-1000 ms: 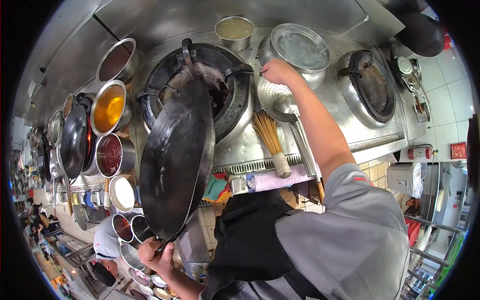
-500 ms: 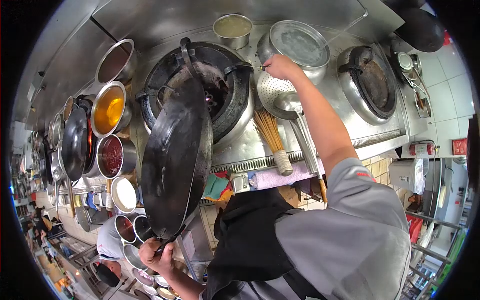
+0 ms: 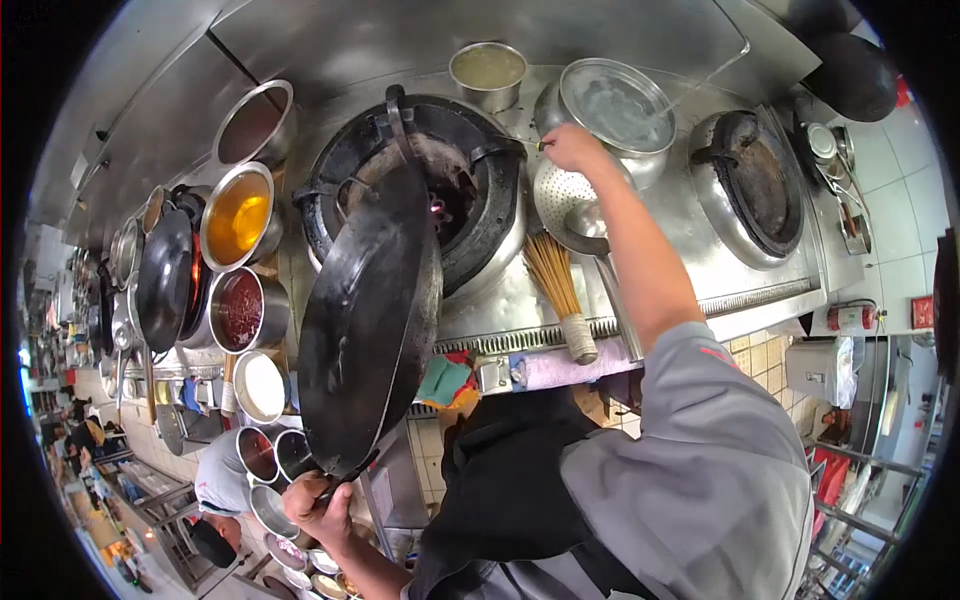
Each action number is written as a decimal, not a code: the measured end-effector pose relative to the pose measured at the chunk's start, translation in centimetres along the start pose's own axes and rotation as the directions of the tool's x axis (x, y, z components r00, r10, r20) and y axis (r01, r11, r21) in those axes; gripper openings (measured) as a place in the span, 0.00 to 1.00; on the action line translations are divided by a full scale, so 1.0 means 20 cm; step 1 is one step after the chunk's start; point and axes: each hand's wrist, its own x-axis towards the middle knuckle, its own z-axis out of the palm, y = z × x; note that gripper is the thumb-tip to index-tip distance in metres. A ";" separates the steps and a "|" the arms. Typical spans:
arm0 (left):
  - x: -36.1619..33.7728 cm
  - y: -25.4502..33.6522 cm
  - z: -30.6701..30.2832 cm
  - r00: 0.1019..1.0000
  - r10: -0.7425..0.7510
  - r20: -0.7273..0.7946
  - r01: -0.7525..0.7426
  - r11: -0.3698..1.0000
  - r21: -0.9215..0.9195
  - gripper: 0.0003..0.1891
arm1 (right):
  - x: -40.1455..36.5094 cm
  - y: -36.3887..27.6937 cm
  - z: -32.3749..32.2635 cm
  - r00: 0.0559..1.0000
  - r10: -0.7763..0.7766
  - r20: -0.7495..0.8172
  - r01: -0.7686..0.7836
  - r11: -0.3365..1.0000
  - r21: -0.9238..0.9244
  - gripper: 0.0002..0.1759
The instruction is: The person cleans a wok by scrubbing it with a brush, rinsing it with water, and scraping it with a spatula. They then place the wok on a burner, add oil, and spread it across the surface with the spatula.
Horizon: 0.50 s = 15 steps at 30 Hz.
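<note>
A large black wok (image 3: 365, 320) is tipped on its side against the ring of the burner (image 3: 465, 200). My left hand (image 3: 320, 505) is closed round the wok's lower handle. Over at the water pot (image 3: 615, 105), my right hand (image 3: 575, 150) is closed near its left rim, with a small dark and yellow tip showing at the fingers; what it holds is mostly hidden. Below that hand lie a perforated strainer (image 3: 560, 195) and a metal ladle (image 3: 588, 222). A bamboo brush (image 3: 562, 290) leans at the counter's front edge.
Pots of oil (image 3: 237, 215), red sauce (image 3: 238, 310) and white powder (image 3: 260, 387) stand on the left. A second burner (image 3: 750, 190) is on the right. Another person (image 3: 222, 480) is at the lower left. A rolled pink towel (image 3: 570, 368) lies along the front edge.
The whole view has shifted, with the counter lower and further right. My right hand has moved slightly away from the burner, and the thin tool that reached toward the burner no longer shows.
</note>
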 end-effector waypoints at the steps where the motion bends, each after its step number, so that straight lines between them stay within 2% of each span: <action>1: 0.01 0.02 0.01 1.000 0.007 0.007 -0.007 1.000 -0.012 0.27 | -0.06 -0.04 -0.08 1.000 -0.010 -0.012 0.010 1.000 -0.014 0.16; 8: 0.01 0.05 0.03 0.998 0.066 0.018 -0.066 0.998 0.023 0.26 | -0.14 -0.23 -0.17 0.995 -0.097 -0.001 0.094 0.974 -0.207 0.13; 10: 0.02 0.09 0.03 0.995 0.015 0.101 -0.015 1.000 0.000 0.26 | -0.14 -0.26 -0.17 0.993 -0.117 0.009 0.116 0.968 -0.224 0.12; 11: 0.02 0.07 0.05 0.994 0.090 0.068 -0.089 0.996 -0.013 0.26 | -0.14 -0.28 -0.18 0.992 -0.123 0.033 0.127 0.959 -0.252 0.12; 15: 0.03 0.08 0.09 0.986 0.168 0.024 -0.167 0.986 -0.018 0.26 | -0.17 -0.38 -0.20 0.990 -0.124 0.074 0.141 0.939 -0.313 0.12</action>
